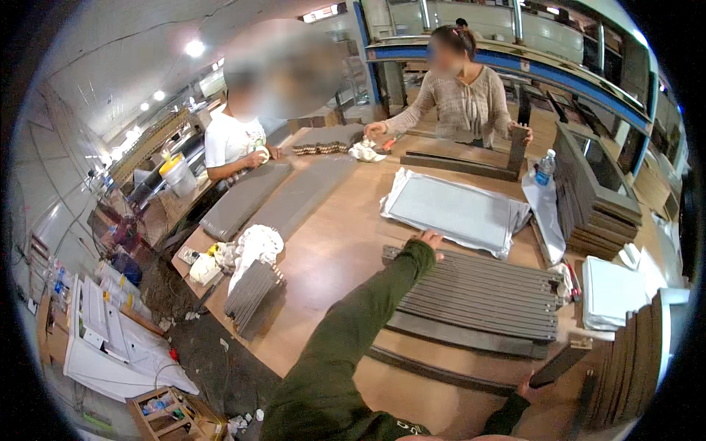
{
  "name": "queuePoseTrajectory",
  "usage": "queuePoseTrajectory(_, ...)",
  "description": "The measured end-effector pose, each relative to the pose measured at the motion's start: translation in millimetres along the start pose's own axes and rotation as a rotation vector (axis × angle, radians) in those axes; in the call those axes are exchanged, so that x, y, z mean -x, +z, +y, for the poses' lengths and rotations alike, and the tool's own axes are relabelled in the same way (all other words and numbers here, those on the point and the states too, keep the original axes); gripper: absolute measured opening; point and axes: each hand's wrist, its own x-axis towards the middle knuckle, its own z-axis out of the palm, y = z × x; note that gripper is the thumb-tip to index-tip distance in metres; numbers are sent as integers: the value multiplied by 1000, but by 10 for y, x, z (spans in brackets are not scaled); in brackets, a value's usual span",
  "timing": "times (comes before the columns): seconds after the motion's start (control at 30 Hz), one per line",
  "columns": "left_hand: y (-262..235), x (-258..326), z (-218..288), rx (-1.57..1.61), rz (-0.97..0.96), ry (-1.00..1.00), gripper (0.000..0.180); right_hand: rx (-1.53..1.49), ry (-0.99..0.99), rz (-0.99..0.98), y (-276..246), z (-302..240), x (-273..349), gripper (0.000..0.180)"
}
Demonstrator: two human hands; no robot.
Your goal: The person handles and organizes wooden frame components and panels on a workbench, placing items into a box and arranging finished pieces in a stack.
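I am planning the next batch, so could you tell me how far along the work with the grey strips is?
A row of grey strips already lies side by side on the wooden table. In hand: the right hand holds one dark strip, while the left hand rests at the row's far edge. Left: the upright strips at the right and the bundle at the left.

sleeves: dark olive-green, long, knit cuffs at wrists | left hand [431,239]: bare, no glove | right hand [526,387]: bare, mostly hidden | fabric: soft, creased
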Motion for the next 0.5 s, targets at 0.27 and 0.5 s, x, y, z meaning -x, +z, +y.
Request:
queuePoseTrajectory(0.27,747,-1052,-801,-483,93,-199,39,351,34,-116,-123,-273,-93,78)
queuePoseTrajectory(0.5,968,-1272,-1057,-338,-121,-314,48,-40,-241,132,94,272,181,67)
